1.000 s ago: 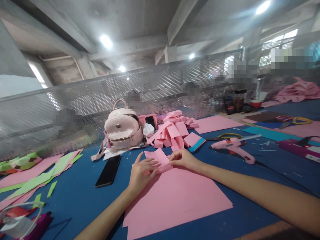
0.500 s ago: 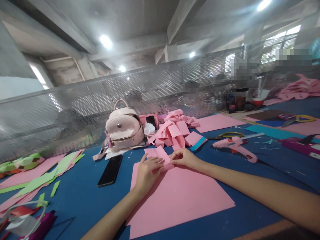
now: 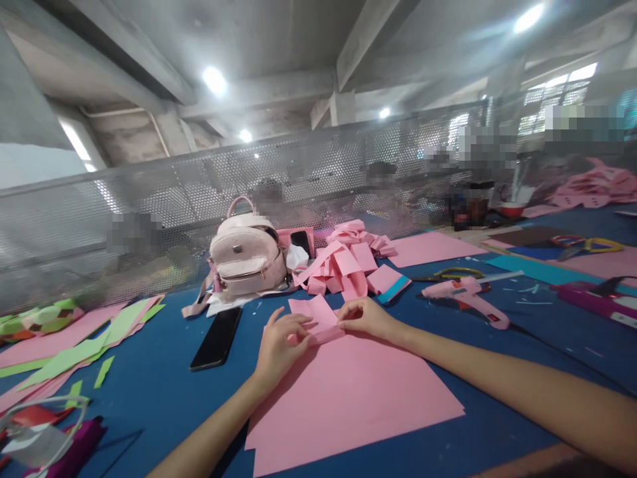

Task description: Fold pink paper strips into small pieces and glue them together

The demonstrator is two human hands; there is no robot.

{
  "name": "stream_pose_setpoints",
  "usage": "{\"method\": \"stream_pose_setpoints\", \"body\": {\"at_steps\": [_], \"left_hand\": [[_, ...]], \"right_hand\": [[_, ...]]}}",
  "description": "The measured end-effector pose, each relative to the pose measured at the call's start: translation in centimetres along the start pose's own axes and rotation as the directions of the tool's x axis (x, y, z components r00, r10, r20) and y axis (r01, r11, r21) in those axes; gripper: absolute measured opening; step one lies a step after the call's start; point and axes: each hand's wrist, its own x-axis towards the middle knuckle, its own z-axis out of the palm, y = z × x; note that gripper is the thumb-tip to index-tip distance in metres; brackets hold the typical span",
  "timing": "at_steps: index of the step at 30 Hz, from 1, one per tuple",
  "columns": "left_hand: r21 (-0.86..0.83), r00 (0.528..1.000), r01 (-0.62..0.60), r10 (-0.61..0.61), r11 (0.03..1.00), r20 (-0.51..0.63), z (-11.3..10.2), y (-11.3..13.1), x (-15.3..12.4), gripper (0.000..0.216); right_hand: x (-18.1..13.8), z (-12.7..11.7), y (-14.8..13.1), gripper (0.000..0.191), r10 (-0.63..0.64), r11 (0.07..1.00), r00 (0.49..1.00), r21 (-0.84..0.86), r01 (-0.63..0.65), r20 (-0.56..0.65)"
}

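A small piece of pink paper [image 3: 314, 312] lies over the far part of the large pink sheets [image 3: 358, 398], with a folded strip along its near edge. My right hand [image 3: 371, 320] pinches the right end of that fold between thumb and fingers. At the left end, my left hand [image 3: 283, 342] rests with its fingers spread, thumb and fingertips touching the small paper. Beyond both hands is a heap of pink paper strips [image 3: 343, 262], some looped or folded. A pink piece with a blue band [image 3: 393, 282] lies beside the heap.
A black phone [image 3: 216, 338] and a pale pink backpack [image 3: 247, 255] are to the left. On the right are a pink glue gun [image 3: 468, 299] with its cord and scissors [image 3: 455, 273]. Green paper [image 3: 79, 352] lies far left. A perforated metal screen [image 3: 189, 199] stands behind.
My left hand has slid left along the fold, and more of the folded strip shows. The right hand keeps its pinch in nearly the same place.
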Motion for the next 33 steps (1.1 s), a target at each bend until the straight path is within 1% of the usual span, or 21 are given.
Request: {"method": "stream_pose_setpoints", "body": {"at_steps": [2, 5, 8, 9, 11, 13, 14, 17, 21, 25, 31, 33], "left_hand": [[-0.017, 1.000, 0.001, -0.001, 1.000, 0.008, -0.3, -0.3, 0.0, 0.018], [-0.064, 0.998, -0.013, 0.017, 0.998, 0.059, -0.7, -0.7, 0.4, 0.015], [-0.175, 0.991, -0.004, 0.027, 0.985, 0.128, -1.7, -1.5, 0.9, 0.015], [-0.224, 0.989, 0.008, 0.026, 0.974, 0.146, -2.1, -2.0, 1.1, 0.018], [-0.281, 0.981, 0.026, 0.030, 0.959, 0.192, -2.8, -3.1, 1.3, 0.034], [-0.281, 0.962, 0.017, 0.061, 0.960, 0.265, -3.1, -4.3, 1.4, 0.045], [-0.265, 0.958, 0.013, 0.065, 0.964, 0.281, -3.2, -4.8, 1.3, 0.046], [-0.238, 0.962, 0.004, 0.061, 0.971, 0.266, -3.0, -5.4, 1.1, 0.042], [-0.233, 0.972, -0.022, 0.075, 0.972, 0.221, -2.6, -5.0, 1.0, 0.028], [-0.224, 0.972, -0.043, 0.093, 0.974, 0.216, -2.5, -4.6, 1.1, 0.023], [-0.068, 0.963, -0.188, 0.198, 0.980, 0.185, -2.3, -4.6, 1.2, 0.008], [-0.027, 0.948, -0.264, 0.264, 0.964, 0.177, -2.4, -4.5, 1.2, 0.008]], "right_hand": [[0.0, 0.0, 0.0, 0.022, 0.002, 1.000, 1.000, 0.012, -0.002, 0.004], [0.1, -0.1, 0.1, 0.022, 0.003, 1.000, 1.000, 0.028, -0.003, 0.003], [0.1, -0.2, 0.3, 0.024, 0.007, 0.999, 1.000, 0.039, -0.007, -0.007], [0.2, -0.2, 0.4, 0.024, 0.008, 0.999, 1.000, 0.042, -0.008, -0.012], [0.2, -0.3, 0.6, 0.023, 0.007, 0.999, 1.000, 0.049, -0.006, -0.023], [0.2, -0.4, 0.6, 0.022, 0.006, 0.998, 1.000, 0.061, -0.004, -0.026], [0.2, -0.4, 0.7, 0.022, 0.007, 0.998, 1.000, 0.069, -0.005, -0.024], [0.1, -0.3, 0.5, 0.024, 0.010, 0.995, 1.000, 0.103, -0.010, -0.003], [-0.1, -0.1, 0.1, 0.025, 0.003, 0.992, 1.000, 0.129, -0.005, 0.015], [-0.2, -0.1, -0.1, 0.023, -0.004, 0.994, 1.000, 0.112, 0.003, 0.008], [-0.1, -0.1, -0.1, 0.019, -0.031, 0.998, 0.999, 0.055, 0.032, -0.020], [0.0, -0.1, 0.0, 0.019, -0.047, 0.998, 0.998, 0.036, 0.048, -0.030]]}}
